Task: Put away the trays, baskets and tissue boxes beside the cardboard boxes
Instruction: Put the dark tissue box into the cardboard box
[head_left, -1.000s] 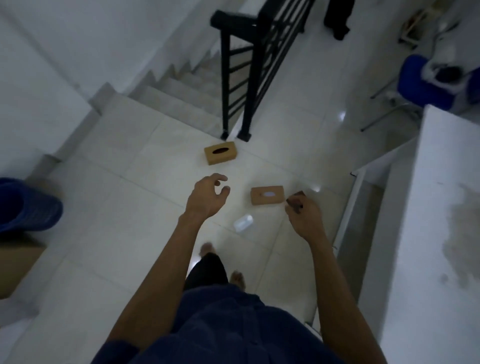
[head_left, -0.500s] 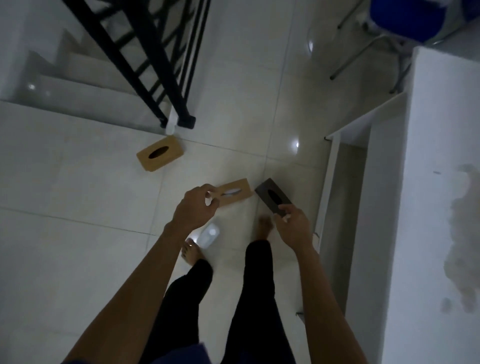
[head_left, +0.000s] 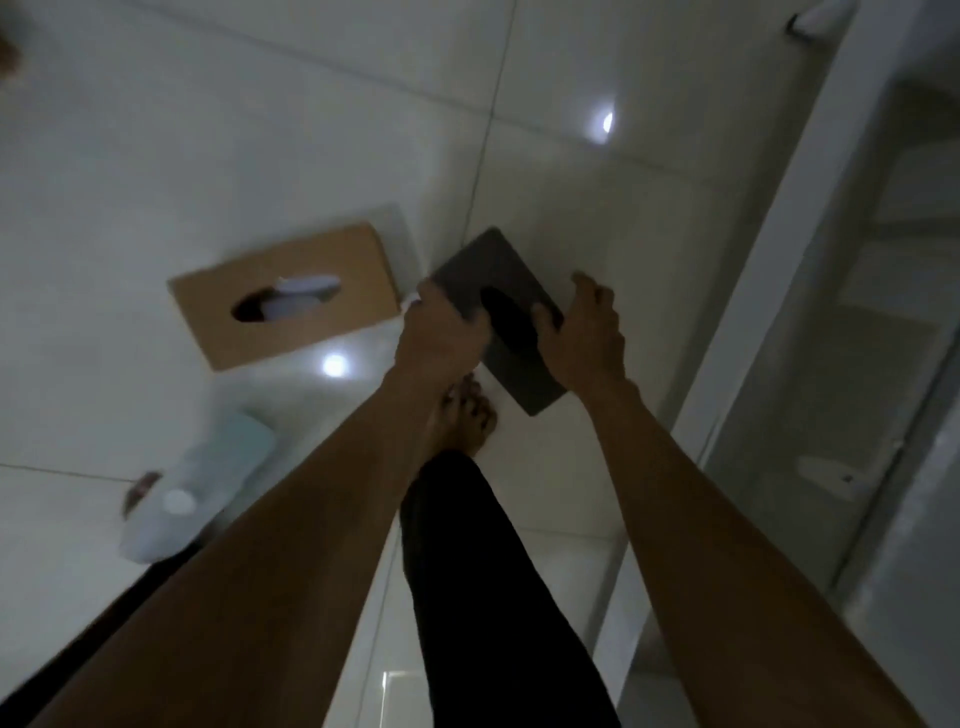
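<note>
A dark grey tissue box (head_left: 496, 283) with a black oval slot lies low over the white tiled floor, and both hands grip it. My left hand (head_left: 441, 332) holds its left edge, my right hand (head_left: 584, 332) its right edge with the thumb at the slot. Just to the left, a tan tissue box (head_left: 291, 296) rests flat on the floor with a white tissue sticking out of its slot. Whether the dark box touches the floor I cannot tell.
A clear plastic bottle with a white cap (head_left: 208, 467) lies on the floor at the left. My bare foot (head_left: 467, 415) stands below the dark box. A white cabinet frame (head_left: 779, 260) rises along the right.
I have bent down much closer to the floor. My left hand moved right, past the tan box, onto the dark box, which the right hand was holding alone before.
</note>
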